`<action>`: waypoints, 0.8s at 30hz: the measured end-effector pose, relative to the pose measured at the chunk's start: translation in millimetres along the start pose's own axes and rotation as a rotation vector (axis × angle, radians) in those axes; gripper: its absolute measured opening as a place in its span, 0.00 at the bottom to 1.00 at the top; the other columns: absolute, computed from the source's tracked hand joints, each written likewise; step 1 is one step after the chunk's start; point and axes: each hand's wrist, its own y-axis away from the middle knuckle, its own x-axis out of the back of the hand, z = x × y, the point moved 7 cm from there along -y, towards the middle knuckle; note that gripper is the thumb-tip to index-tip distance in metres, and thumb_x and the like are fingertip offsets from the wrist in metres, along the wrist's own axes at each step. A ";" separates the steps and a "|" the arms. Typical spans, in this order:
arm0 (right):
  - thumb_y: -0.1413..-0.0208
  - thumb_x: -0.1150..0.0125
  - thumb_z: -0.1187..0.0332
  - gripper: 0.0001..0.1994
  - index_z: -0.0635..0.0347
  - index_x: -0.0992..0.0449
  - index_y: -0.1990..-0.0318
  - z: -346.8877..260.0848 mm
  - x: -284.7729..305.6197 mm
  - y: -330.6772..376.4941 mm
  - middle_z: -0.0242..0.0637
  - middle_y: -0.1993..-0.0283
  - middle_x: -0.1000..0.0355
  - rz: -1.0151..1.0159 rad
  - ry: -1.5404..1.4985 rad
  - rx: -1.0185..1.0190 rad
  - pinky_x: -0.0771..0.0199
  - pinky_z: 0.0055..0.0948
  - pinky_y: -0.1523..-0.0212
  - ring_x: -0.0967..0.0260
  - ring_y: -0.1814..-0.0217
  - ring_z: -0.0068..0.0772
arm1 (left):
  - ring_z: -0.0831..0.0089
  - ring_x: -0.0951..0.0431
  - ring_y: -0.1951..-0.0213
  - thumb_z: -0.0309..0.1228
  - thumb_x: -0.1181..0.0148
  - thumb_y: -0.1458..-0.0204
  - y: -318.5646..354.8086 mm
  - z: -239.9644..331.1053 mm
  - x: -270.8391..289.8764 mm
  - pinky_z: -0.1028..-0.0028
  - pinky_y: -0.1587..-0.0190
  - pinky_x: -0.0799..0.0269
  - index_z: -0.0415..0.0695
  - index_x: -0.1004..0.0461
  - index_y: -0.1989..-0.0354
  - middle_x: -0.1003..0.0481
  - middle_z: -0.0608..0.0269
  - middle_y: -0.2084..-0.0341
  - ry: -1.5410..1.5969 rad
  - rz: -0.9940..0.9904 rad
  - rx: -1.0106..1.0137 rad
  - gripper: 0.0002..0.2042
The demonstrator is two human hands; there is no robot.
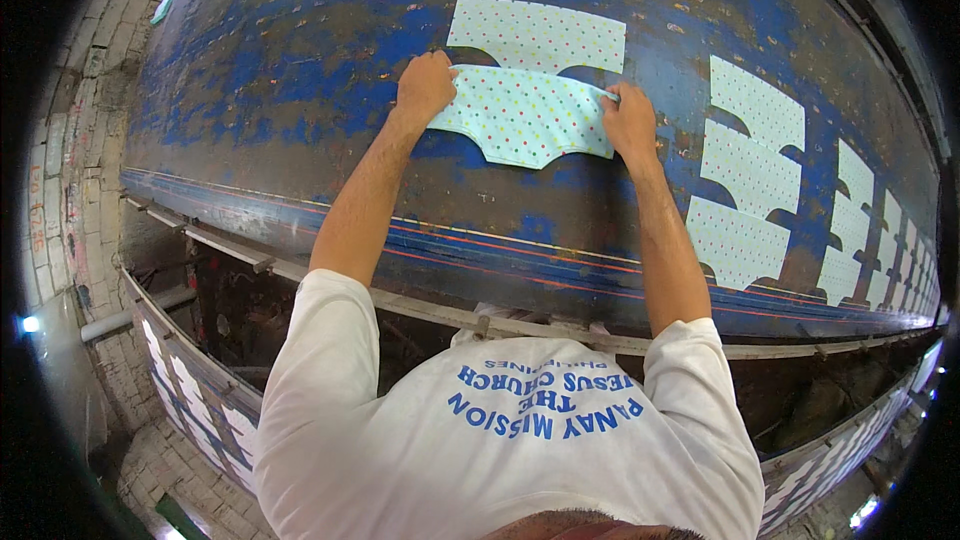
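Observation:
A pale mint fabric panel (525,115) with coloured polka dots is stretched between my two hands over the long table. My left hand (426,85) is closed on its left upper corner. At the opposite upper corner, my right hand (630,120) pinches the edge. The panel's near edge has curved cut-outs either side of a narrow middle. Just beyond it a matching dotted panel (540,28) lies flat, its near part partly covered by the held one.
The long table (260,130) has a worn blue and brown surface, with coloured lines along its near side. A column of dotted fabric pieces (750,165) lies to the right, with more columns beyond. A rail (430,312) runs along the near edge. Brick paving (85,100) borders the left.

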 end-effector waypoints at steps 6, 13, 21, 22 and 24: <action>0.43 0.34 0.74 0.07 0.65 0.21 0.58 -19.9 23.1 19.9 0.48 0.60 0.21 -0.017 -0.124 -0.077 0.27 0.42 0.55 0.24 0.57 0.49 | 0.57 0.20 0.57 0.31 0.37 0.41 36.0 20.1 37.2 0.60 0.53 0.26 0.41 0.22 0.57 0.21 0.50 0.60 0.342 0.004 -0.158 0.08; 0.40 0.33 0.70 0.10 0.62 0.19 0.54 -14.0 55.5 -24.5 0.45 0.66 0.21 0.071 -0.148 -0.130 0.28 0.38 0.61 0.26 0.66 0.40 | 0.66 0.23 0.69 0.34 0.34 0.42 -26.5 -13.7 98.4 0.68 0.61 0.25 0.41 0.18 0.57 0.19 0.58 0.70 0.677 0.065 -0.110 0.10; 0.43 0.33 0.65 0.13 0.59 0.17 0.52 6.6 10.0 -141.6 0.49 0.54 0.18 0.059 0.040 -0.164 0.23 0.46 0.48 0.21 0.49 0.51 | 0.56 0.17 0.57 0.37 0.35 0.41 -147.4 -15.4 30.8 0.60 0.52 0.24 0.42 0.17 0.55 0.16 0.52 0.60 0.306 0.075 -0.072 0.12; 0.43 0.33 0.65 0.13 0.59 0.17 0.52 10.1 3.9 -143.5 0.49 0.53 0.18 0.028 0.073 -0.206 0.23 0.47 0.46 0.21 0.47 0.52 | 0.54 0.18 0.55 0.37 0.35 0.41 -151.2 -18.5 22.5 0.59 0.51 0.24 0.42 0.17 0.55 0.17 0.52 0.59 0.268 0.062 -0.048 0.13; 0.44 0.34 0.65 0.14 0.58 0.18 0.51 8.3 1.6 -147.2 0.49 0.51 0.19 0.019 0.136 -0.180 0.23 0.48 0.46 0.22 0.46 0.54 | 0.52 0.18 0.52 0.39 0.35 0.40 -156.7 -23.7 10.1 0.57 0.49 0.25 0.43 0.18 0.55 0.17 0.51 0.57 0.236 0.019 -0.015 0.13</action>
